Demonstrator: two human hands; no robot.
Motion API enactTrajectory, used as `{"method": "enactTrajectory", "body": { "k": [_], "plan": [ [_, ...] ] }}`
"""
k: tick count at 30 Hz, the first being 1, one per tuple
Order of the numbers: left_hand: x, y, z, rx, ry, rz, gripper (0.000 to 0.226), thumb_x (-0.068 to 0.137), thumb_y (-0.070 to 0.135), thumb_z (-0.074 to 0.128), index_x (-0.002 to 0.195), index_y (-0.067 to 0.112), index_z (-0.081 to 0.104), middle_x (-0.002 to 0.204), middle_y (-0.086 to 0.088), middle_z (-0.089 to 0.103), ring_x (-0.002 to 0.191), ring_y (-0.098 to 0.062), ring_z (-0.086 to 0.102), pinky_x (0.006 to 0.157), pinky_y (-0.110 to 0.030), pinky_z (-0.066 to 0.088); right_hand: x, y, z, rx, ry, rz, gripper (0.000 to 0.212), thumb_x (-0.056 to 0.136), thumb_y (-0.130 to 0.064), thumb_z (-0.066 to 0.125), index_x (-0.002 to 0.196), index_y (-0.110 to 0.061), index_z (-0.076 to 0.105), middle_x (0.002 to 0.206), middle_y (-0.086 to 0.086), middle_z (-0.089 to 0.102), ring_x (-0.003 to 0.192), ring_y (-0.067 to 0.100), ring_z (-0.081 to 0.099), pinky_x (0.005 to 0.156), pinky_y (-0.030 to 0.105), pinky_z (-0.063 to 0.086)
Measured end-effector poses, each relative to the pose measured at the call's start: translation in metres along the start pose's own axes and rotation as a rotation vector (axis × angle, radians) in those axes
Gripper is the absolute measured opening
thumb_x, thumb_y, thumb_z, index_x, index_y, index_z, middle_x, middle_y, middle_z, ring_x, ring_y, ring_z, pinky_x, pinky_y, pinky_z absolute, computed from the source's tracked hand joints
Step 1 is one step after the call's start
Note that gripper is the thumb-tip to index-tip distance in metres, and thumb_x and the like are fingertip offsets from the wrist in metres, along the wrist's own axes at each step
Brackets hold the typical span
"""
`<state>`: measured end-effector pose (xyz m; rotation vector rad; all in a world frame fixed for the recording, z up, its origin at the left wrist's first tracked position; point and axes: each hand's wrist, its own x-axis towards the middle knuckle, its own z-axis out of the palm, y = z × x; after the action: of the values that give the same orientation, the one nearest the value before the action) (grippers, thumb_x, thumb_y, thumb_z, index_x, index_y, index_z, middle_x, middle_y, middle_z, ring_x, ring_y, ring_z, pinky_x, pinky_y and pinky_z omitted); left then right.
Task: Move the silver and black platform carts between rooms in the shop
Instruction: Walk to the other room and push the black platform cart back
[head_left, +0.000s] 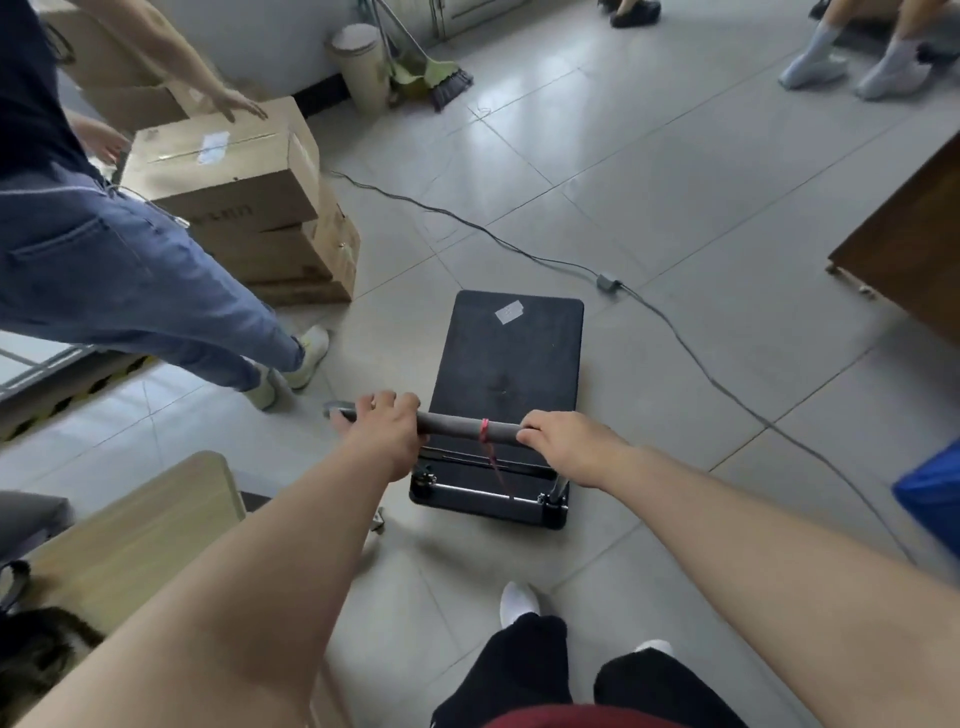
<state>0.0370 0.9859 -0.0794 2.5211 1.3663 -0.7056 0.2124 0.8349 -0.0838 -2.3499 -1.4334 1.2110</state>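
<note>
Gripping the handle bar (470, 425) of the black platform cart (506, 387) with both hands.

Stood on the tiled floor (649, 171), long axis running straight away from the body; left hand (382, 431) and right hand (569, 444) both clamped on the bar, about equally near. Lay ahead across the path: a cable (519, 252); stacked boxes (244, 197) off the deck's far-left corner.

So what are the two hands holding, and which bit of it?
Both hold the black platform cart by its padded handle bar: left hand at the left end, right hand at the right end.
</note>
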Motion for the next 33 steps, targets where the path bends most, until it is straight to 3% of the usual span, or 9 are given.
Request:
{"method": "enactTrajectory", "body": {
  "k": [6,12,16,21,24,30,33],
  "plan": [
    [-0.011,0.042,0.005,-0.021,-0.020,0.050,0.033,0.096,0.042,0.046,0.124,0.025,0.042,0.133,-0.003,0.044,0.127,-0.029,0.035,0.105,-0.064,0.019,-0.021,0.033,-0.015,0.005,0.064,-0.004,0.029,0.096,-0.044,0.043,0.109,-0.021,0.055,0.093,-0.001,0.053,0.089,0.020,0.049,0.083,0.038,0.043],
    [-0.044,0.098,0.019,-0.052,-0.055,0.081,0.033,0.097,0.033,0.045,0.128,0.024,0.038,0.132,-0.005,0.043,0.125,-0.029,0.035,0.103,-0.065,0.020,-0.060,0.081,-0.017,-0.038,0.091,0.010,0.025,0.097,-0.041,0.041,0.119,-0.035,0.050,0.104,0.005,0.059,0.100,0.025,0.052,0.089,0.041,0.045],
    [-0.065,0.123,0.034,-0.043,0.005,0.117,0.038,0.097,0.029,0.047,0.134,0.025,0.035,0.137,-0.003,0.039,0.129,-0.030,0.032,0.105,-0.067,0.017,-0.094,0.104,-0.002,-0.048,0.163,0.025,0.028,0.098,-0.040,0.039,0.122,-0.031,0.050,0.105,0.007,0.059,0.102,0.028,0.053,0.086,0.039,0.043],
    [-0.087,0.153,0.046,-0.049,0.060,0.262,0.025,0.099,0.028,0.045,0.123,0.026,0.044,0.132,0.001,0.045,0.126,-0.028,0.035,0.106,-0.059,0.018,-0.134,0.139,0.014,-0.050,0.238,0.053,0.028,0.099,-0.037,0.038,0.121,-0.026,0.050,0.101,0.007,0.058,0.103,0.028,0.052,0.086,0.039,0.042],
    [-0.100,0.168,0.055,-0.085,0.108,0.377,0.016,0.097,0.027,0.047,0.113,0.024,0.050,0.122,0.005,0.054,0.118,-0.024,0.041,0.104,-0.046,0.022,-0.158,0.163,0.020,-0.032,0.251,0.081,0.027,0.099,-0.037,0.039,0.122,-0.026,0.049,0.097,0.004,0.054,0.105,0.027,0.049,0.089,0.038,0.040],
    [-0.118,0.211,0.056,-0.037,0.054,0.495,0.023,0.095,0.023,0.050,0.117,0.029,0.049,0.115,0.005,0.056,0.111,-0.021,0.045,0.099,-0.039,0.028,-0.197,0.201,0.030,-0.008,0.311,0.145,0.028,0.100,-0.036,0.036,0.125,-0.028,0.047,0.108,0.006,0.055,0.108,0.028,0.048,0.093,0.038,0.040],
    [-0.125,0.224,0.060,0.000,0.058,0.553,0.038,0.094,0.017,0.048,0.124,0.040,0.044,0.119,0.009,0.055,0.112,-0.019,0.044,0.099,-0.040,0.028,-0.215,0.214,0.035,-0.015,0.333,0.151,0.034,0.101,-0.035,0.034,0.134,-0.036,0.041,0.109,0.005,0.054,0.108,0.028,0.048,0.094,0.038,0.041]
  ]
}}
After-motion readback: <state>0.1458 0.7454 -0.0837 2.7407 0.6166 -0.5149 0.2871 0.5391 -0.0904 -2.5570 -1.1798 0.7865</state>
